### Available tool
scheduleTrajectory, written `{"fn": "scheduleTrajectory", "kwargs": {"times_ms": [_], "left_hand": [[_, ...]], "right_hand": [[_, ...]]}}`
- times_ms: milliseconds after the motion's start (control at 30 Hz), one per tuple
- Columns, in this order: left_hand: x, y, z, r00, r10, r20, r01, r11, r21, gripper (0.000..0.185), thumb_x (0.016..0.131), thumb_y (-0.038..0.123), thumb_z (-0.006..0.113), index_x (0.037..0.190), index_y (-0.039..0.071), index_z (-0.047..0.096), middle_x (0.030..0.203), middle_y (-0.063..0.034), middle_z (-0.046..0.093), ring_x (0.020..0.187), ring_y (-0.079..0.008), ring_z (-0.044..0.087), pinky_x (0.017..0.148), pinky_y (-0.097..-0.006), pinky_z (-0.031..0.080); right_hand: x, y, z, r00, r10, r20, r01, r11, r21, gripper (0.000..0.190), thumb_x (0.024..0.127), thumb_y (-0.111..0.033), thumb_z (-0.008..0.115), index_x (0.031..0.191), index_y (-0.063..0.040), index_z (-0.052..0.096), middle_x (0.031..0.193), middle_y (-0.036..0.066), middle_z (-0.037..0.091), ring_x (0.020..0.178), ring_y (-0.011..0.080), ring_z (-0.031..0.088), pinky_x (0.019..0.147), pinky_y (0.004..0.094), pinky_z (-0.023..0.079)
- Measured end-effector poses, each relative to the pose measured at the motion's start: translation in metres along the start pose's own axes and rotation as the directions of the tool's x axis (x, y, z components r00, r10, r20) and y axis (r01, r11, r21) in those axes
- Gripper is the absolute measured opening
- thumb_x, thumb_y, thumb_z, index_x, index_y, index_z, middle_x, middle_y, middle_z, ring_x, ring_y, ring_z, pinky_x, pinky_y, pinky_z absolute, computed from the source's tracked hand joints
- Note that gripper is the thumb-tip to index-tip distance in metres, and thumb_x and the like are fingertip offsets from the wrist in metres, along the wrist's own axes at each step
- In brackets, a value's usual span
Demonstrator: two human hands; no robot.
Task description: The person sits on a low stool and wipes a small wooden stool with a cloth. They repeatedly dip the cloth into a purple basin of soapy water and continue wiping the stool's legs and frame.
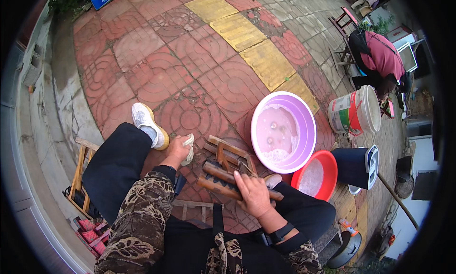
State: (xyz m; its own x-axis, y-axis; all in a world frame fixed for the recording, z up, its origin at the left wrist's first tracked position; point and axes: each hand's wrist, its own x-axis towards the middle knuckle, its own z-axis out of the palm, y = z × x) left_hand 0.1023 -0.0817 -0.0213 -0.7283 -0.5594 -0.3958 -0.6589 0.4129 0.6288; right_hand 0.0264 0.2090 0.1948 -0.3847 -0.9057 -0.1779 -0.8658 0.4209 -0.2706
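Observation:
My left hand grips a crumpled pale cloth above the paving, close to my white shoe. My right hand is wrapped around the brown wooden bars of a folding stool with dark webbing between them, over my right leg. Just beyond these bars lie wooden frame pieces; whether they belong to the same stool I cannot tell. A purple basin of cloudy, sudsy water stands ahead and right of the stool. Against it sits a red basin, also with foamy water.
To the right are a white plastic bucket with a coloured label and a dark blue bin. Another person bends over farther right. Wooden stools and pink strapped items lie at my left. Red paving stretches ahead.

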Motion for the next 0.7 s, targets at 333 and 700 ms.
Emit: {"fn": "scheduleTrajectory", "kwargs": {"times_ms": [333, 700], "left_hand": [[0.033, 0.087, 0.023, 0.899, 0.373, 0.229, -0.401, 0.912, 0.087, 0.033, 0.084, 0.015, 0.068, 0.117, 0.018, 0.070, 0.104, -0.0066, 0.063, 0.101, -0.0300, 0.064, 0.085, -0.0401, 0.051], [0.060, 0.078, 0.042, 0.769, 0.319, 0.554, -0.576, 0.723, 0.383, 0.031, 0.076, 0.005, 0.068, 0.106, 0.014, 0.069, 0.110, -0.0124, 0.063, 0.099, -0.0338, 0.067, 0.082, -0.0470, 0.053]], "right_hand": [[-0.020, -0.019, 0.042, 0.981, -0.125, -0.148, 0.100, 0.981, -0.164, 0.053, 0.086, -0.019, 0.054, 0.137, -0.007, 0.054, 0.111, 0.008, 0.059, 0.092, 0.0195, 0.059, 0.081, 0.0322, 0.043], [-0.024, -0.016, 0.046, 0.968, -0.194, -0.158, 0.169, 0.973, -0.159, 0.050, 0.090, -0.018, 0.053, 0.138, -0.004, 0.051, 0.106, 0.007, 0.057, 0.094, 0.0198, 0.056, 0.080, 0.0296, 0.045]]}}
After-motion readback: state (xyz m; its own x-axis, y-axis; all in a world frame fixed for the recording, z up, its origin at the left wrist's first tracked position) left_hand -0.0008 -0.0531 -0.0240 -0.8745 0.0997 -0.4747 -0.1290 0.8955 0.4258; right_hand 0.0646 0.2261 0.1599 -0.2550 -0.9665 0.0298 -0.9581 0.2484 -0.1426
